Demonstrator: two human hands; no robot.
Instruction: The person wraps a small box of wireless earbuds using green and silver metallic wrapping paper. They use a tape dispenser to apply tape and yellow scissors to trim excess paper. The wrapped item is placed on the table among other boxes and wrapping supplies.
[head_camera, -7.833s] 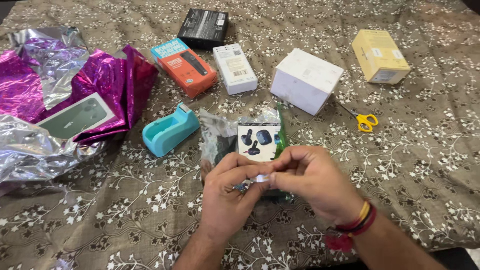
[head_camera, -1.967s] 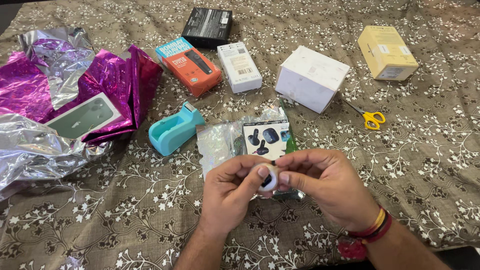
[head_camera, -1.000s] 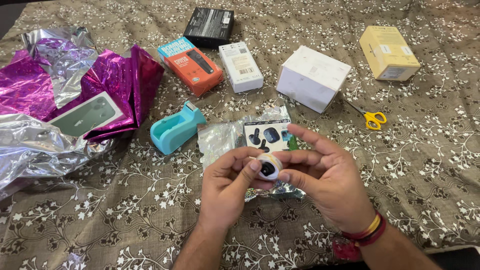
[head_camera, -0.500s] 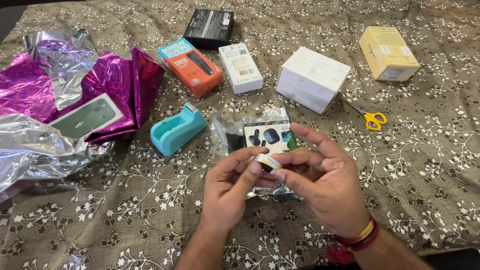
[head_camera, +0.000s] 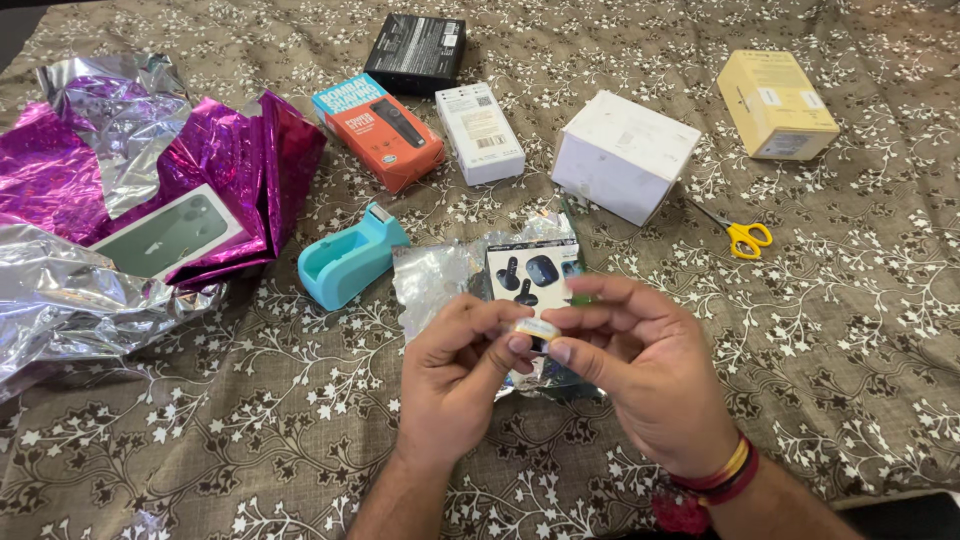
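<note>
My left hand (head_camera: 455, 375) and my right hand (head_camera: 640, 365) meet over the cloth, fingertips pinched together on a small roll of clear tape (head_camera: 537, 328). Just beyond the fingers lies a small box picturing dark earbuds (head_camera: 528, 272), partly wrapped in silver foil (head_camera: 432, 280). A red and yellow thread band circles my right wrist. A teal tape dispenser (head_camera: 348, 260) sits to the left of the hands.
Crumpled magenta and silver foil (head_camera: 90, 170) holds a green phone box (head_camera: 170, 235) at left. Farther back lie an orange box (head_camera: 376, 128), a black box (head_camera: 415, 52), a white slim box (head_camera: 479, 132), a white cube box (head_camera: 624, 155), a yellow box (head_camera: 777, 104) and yellow scissors (head_camera: 745, 238).
The tape roll has turned in my fingers from face-on to edge-on. Both hands stay together in the same spot in front of the earbud box.
</note>
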